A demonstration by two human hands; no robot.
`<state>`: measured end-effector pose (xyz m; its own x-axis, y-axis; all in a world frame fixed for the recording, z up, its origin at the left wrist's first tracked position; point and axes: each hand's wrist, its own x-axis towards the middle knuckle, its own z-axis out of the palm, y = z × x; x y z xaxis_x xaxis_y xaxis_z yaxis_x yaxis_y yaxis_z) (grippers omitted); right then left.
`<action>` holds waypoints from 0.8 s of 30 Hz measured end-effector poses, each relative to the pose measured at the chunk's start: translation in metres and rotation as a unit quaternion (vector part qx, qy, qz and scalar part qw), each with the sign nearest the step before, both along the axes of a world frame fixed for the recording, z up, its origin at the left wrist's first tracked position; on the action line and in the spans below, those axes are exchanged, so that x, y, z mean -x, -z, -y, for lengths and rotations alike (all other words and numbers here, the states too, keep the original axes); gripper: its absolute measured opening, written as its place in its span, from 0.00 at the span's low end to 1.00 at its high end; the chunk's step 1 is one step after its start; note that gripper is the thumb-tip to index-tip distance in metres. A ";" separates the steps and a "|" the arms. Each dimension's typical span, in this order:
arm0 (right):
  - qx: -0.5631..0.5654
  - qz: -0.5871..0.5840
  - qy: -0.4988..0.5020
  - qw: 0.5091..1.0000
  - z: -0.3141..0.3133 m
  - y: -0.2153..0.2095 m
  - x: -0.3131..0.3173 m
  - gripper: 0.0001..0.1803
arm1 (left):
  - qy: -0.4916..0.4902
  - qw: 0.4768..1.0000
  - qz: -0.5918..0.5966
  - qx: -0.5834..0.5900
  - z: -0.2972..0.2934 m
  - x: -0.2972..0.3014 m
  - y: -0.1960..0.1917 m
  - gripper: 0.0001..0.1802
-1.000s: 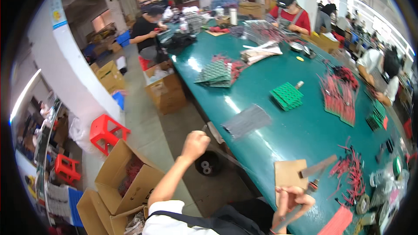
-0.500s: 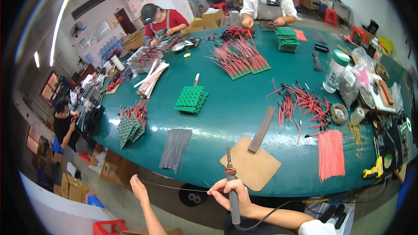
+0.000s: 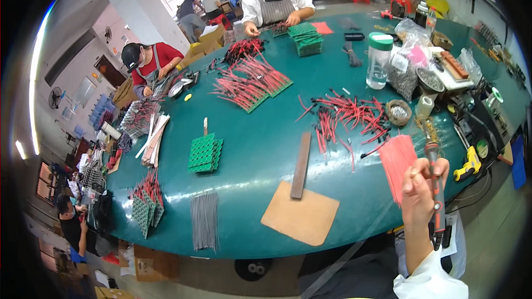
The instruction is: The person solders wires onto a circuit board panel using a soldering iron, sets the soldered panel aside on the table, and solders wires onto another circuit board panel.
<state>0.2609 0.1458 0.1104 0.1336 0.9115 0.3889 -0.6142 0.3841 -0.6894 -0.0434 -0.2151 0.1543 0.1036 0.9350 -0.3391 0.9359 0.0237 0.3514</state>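
My right hand is closed round the grey and red handle of a soldering iron, held upright with its tip pointing up. It hovers at the right front of the table, beside a bundle of straight red wires that it partly covers. My left hand is out of view. A tan board lies at the front edge, with a dark brown bar resting on its upper part. Further left lie a bundle of grey wires and a stack of green circuit boards.
Loose red and black wires, a round tin and a green-lidded jar stand to the right. A yellow glue gun lies at the right edge. Co-workers sit across the table, near wired green boards.
My right hand has moved right with the soldering iron, away from the thin strand at the front edge. My left hand has left the picture. The view has swung to the right.
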 end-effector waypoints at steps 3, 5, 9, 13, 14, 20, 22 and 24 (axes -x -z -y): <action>-0.008 -0.008 0.013 1.000 -0.001 -0.005 -0.011 0.23 | 0.127 0.983 0.079 0.103 -0.045 0.027 -0.064 0.16; -0.033 -0.008 -0.029 0.999 0.005 0.001 -0.012 0.24 | 0.175 0.962 0.133 0.160 -0.065 0.043 -0.091 0.18; -0.022 0.056 -0.016 0.998 0.008 0.021 -0.013 0.24 | 0.050 0.965 0.200 0.163 -0.119 0.075 -0.080 0.34; -0.053 0.113 0.066 0.990 -0.003 0.035 -0.010 0.23 | -0.003 0.951 0.308 -0.017 -0.243 0.118 -0.006 0.31; -0.066 0.129 0.078 0.986 -0.005 0.039 -0.005 0.22 | -0.076 0.958 0.273 -0.030 -0.281 0.126 0.020 0.21; -0.070 0.195 0.074 0.976 -0.005 0.055 0.019 0.21 | -0.241 0.870 -0.133 -0.408 -0.494 0.153 0.164 0.10; -0.097 0.208 0.047 0.972 -0.007 0.057 0.019 0.24 | -0.229 0.829 -0.213 -0.463 -0.531 0.168 0.185 0.13; -0.128 0.179 0.014 0.975 -0.008 0.058 0.021 0.22 | -0.225 0.793 -0.246 -0.509 -0.556 0.178 0.197 0.16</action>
